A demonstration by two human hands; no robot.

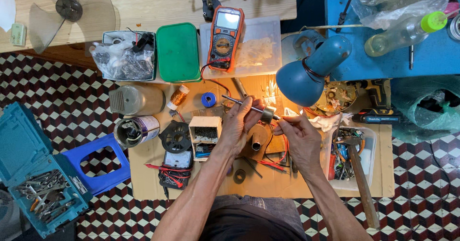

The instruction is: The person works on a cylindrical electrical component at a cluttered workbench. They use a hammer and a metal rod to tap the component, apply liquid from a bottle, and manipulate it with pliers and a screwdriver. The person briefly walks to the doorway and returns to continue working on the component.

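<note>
Right now both hands meet in the middle of the table [143, 183], under the light of the blue lamp [311, 71]. The left hand [238, 123] is closed around a thin metal rod [238, 102]. The rod lies slanted: its free end sticks out up and to the left past the left fingers [247, 106], and its other end runs down and to the right into a small round metal part [267, 114]. So the long way of the rod goes from upper left to lower right, and the round part sits between the two hands. The right hand [302, 138] comes in from the right side. Its fingers [287, 121] are pinched close at the right end of the round part, but I cannot tell for sure if they grip the part or a small bit beside it. The left hand holds most of the rod, and the right fingertips are nearest the round part. Below the hands lie red wires [275, 162] and a brown tube-like piece [256, 143]. An orange meter [225, 37] rests farther up, well apart from the hands.
</note>
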